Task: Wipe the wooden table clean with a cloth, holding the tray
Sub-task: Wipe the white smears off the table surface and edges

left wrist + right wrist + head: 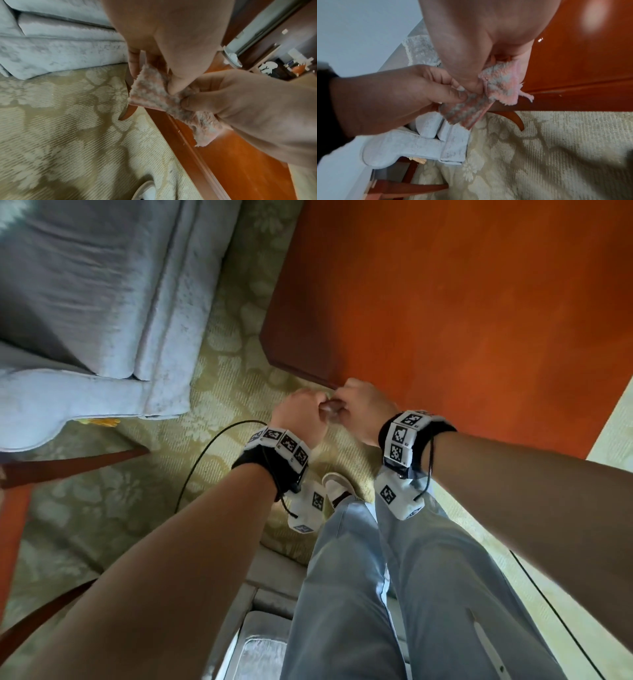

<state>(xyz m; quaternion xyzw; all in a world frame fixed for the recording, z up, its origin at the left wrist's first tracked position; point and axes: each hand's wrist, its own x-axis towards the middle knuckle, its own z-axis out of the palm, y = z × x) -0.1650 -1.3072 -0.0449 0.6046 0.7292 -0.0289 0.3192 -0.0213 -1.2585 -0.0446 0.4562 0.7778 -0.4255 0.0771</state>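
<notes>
A small fluffy pink-and-grey cloth (159, 93) (498, 86) hangs between both hands just off the near left corner of the orange wooden table (462, 313). My left hand (301, 414) pinches one end of the cloth with thumb and fingers. My right hand (363, 409) grips the other end in curled fingers. In the head view only a dark bit of cloth (331, 407) shows between the knuckles. No tray is in view.
A pale blue sofa (96, 296) stands to the left across a strip of patterned beige carpet (222, 364). A curved table leg (517, 120) drops below the corner. My legs in light jeans (394, 594) and a white shoe (337, 484) are below the hands.
</notes>
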